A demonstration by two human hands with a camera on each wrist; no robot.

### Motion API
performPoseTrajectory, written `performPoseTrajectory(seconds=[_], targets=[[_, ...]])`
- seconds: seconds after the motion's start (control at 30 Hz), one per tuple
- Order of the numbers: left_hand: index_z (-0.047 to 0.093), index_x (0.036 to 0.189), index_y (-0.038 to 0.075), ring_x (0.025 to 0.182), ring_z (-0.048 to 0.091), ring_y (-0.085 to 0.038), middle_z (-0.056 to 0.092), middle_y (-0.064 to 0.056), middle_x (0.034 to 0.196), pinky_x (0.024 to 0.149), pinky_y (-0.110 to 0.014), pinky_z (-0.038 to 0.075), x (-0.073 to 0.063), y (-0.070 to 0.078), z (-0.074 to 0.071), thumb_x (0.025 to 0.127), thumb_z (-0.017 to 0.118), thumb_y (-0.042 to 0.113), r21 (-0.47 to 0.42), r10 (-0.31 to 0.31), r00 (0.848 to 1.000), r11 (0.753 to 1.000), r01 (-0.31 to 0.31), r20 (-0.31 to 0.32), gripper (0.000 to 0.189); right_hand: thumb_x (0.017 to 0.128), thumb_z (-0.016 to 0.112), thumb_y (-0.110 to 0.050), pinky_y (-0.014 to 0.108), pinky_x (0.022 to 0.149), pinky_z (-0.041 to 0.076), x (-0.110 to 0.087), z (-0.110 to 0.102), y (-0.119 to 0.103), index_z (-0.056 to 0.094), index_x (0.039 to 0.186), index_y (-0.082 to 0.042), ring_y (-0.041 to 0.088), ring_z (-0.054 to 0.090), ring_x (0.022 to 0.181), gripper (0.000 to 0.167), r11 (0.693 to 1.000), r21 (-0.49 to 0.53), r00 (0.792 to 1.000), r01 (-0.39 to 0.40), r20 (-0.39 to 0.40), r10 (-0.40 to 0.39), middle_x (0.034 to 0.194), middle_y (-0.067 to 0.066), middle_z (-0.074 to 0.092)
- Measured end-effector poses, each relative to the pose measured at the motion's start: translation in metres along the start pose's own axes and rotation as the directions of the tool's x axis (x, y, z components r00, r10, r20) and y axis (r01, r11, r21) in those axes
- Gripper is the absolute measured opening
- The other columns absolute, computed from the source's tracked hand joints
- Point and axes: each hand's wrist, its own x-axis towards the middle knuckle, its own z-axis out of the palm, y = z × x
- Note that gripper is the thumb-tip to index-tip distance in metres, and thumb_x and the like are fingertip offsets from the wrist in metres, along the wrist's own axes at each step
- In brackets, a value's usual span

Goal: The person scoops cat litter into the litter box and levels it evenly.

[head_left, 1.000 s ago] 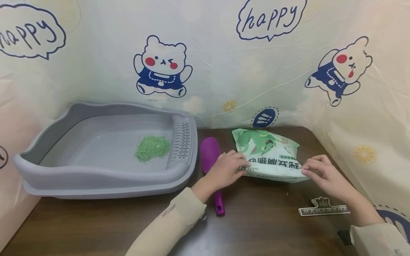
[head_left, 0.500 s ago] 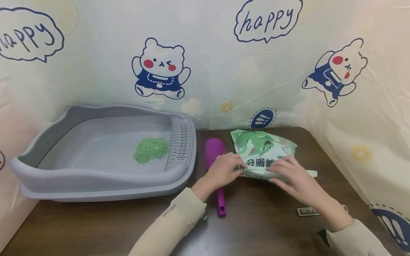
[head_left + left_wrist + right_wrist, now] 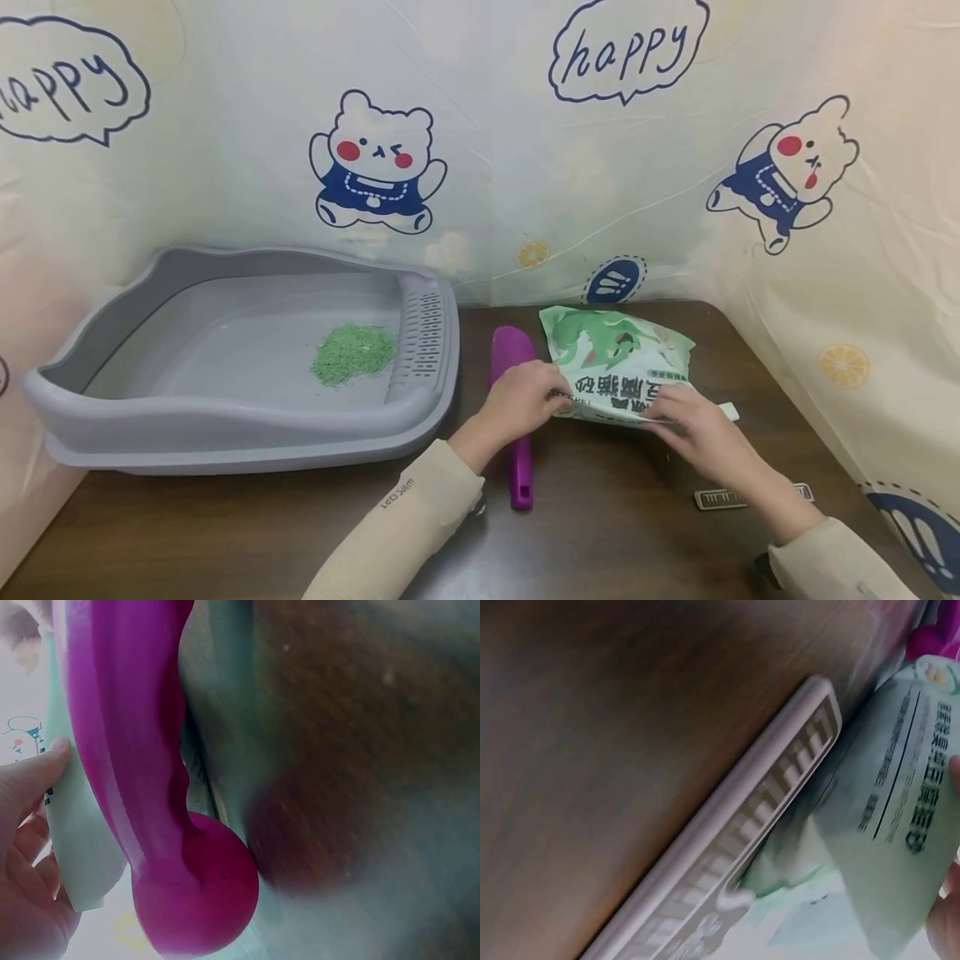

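A green and white bag of cat litter (image 3: 615, 354) lies at the right of the table, its opening edge toward me. My left hand (image 3: 521, 396) pinches the left end of that edge; in the left wrist view its thumb (image 3: 54, 754) presses on the bag's pale strip (image 3: 86, 847). Farther right along the same edge, my right hand (image 3: 697, 429) pinches the bag between thumb and fingers, and the bag's corner juts out beyond it. A purple litter scoop (image 3: 522, 471) lies on the table, partly hidden under my left hand.
A grey litter box (image 3: 247, 437) with green pellets (image 3: 352, 354) in it stands on the left. Under my right forearm lies a long clip (image 3: 720, 498) with a piano-key pattern, seen large in the right wrist view. A printed cloth hangs behind the table.
My right hand has moved left from the bag's right corner to partway along its edge. The scoop's head has shifted slightly right. My left hand keeps its pinch on the bag.
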Motion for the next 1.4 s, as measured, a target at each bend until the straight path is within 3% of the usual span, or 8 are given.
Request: performPoseTrajectory(seconds=[0.13,0.33,0.6,1.03,1.2,1.4], targets=[[0.079,0.096,0.024,0.095,0.066,-0.01,0.074,0.01,0.099,0.081,-0.025,0.052,-0.001,-0.002,-0.001,0.089,0.074,0.027,-0.011,-0.01,1.0,1.0,0.01,-0.006,0.01,0.103,0.046,-0.042,0.025,0.077,0.042,-0.008,-0.005,0.007,0.073,0.082,-0.014,0.017,0.052,0.087,0.044,0.997,-0.061,0.996,0.049,-0.076,-0.053,0.082,-0.008,0.063],[0.08,0.096,0.022,0.088,0.063,-0.01,0.075,0.009,0.095,0.074,-0.025,0.051,-0.002,-0.003,-0.001,0.088,0.074,0.031,-0.011,-0.056,0.998,0.998,0.056,-0.029,0.014,0.106,0.038,-0.041,0.027,0.071,0.043,-0.02,-0.013,0.011,0.074,0.081,-0.011,0.019,0.052,0.083,0.053,0.983,-0.183,0.992,0.037,-0.108,-0.057,0.081,-0.005,0.067],[0.08,0.092,0.019,0.081,0.065,-0.012,0.071,0.006,0.084,0.073,-0.027,0.052,-0.004,-0.009,0.001,0.085,0.076,0.034,-0.025,-0.107,0.992,0.994,0.105,-0.073,0.017,0.104,0.042,-0.045,0.03,0.063,0.045,-0.032,-0.03,0.015,0.075,0.085,-0.008,0.015,0.059,0.068,0.053,0.972,-0.226,0.989,-0.069,-0.145,0.036,0.074,-0.002,0.069],[0.08,0.094,0.02,0.088,0.068,-0.012,0.074,0.007,0.093,0.077,-0.03,0.055,-0.007,-0.011,0.0,0.086,0.076,0.03,-0.101,-0.169,0.985,0.981,0.165,-0.042,0.014,0.102,0.043,-0.047,0.026,0.065,0.044,-0.041,-0.034,0.024,0.073,0.082,-0.008,0.009,0.054,0.071,0.053,0.975,-0.19,0.975,-0.115,-0.211,0.074,0.073,-0.002,0.068],[0.08,0.095,0.021,0.089,0.068,-0.011,0.075,0.008,0.094,0.077,-0.028,0.055,-0.005,-0.012,-0.001,0.086,0.077,0.029,-0.119,-0.183,0.983,0.976,0.181,-0.005,0.012,0.097,0.042,-0.052,0.021,0.072,0.043,-0.046,-0.042,0.023,0.074,0.083,-0.009,0.005,0.052,0.082,0.055,0.967,-0.167,0.968,-0.193,-0.193,0.159,0.076,-0.001,0.07],[0.081,0.095,0.021,0.088,0.068,-0.011,0.075,0.007,0.094,0.076,-0.028,0.054,-0.004,-0.012,-0.005,0.086,0.077,0.027,-0.146,-0.194,0.981,0.97,0.194,0.015,0.012,0.098,0.044,-0.05,0.009,0.09,0.029,-0.045,-0.045,0.027,0.069,0.076,-0.007,0.02,0.046,0.093,0.054,0.977,-0.139,0.971,-0.162,-0.197,0.134,0.073,0.002,0.063]])
